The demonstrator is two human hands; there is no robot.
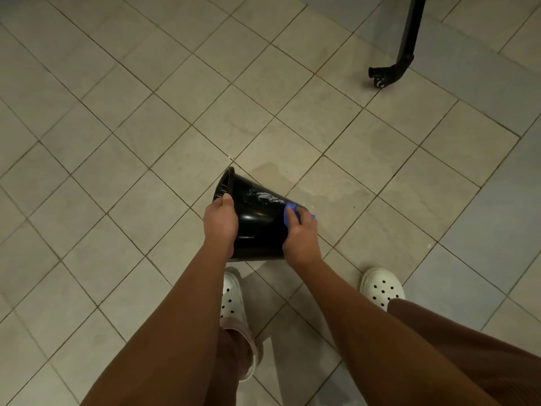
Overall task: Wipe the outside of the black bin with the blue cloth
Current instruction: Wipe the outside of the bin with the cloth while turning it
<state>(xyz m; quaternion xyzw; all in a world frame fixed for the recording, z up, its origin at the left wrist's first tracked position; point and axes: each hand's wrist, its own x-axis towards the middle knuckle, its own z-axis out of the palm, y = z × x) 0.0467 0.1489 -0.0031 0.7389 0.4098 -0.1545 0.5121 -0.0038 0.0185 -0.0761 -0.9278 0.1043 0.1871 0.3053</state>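
Head view: white clogs (382, 285) nearest. Left hand (220, 222) fingers curled over black bin (257, 227) rim. Right hand (300, 232) fingers clamp blue cloth (290, 213) against bin wall. Bin tipped sideways between both hands. Wet streaks (265, 197) just beyond the fingers.

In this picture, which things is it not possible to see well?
- Head view: most of the blue cloth, covered by the right hand.
- Head view: the underside of the black bin, turned toward the floor; part of its edge, under the left hand.
- Head view: the black stand, cut off by the top edge.
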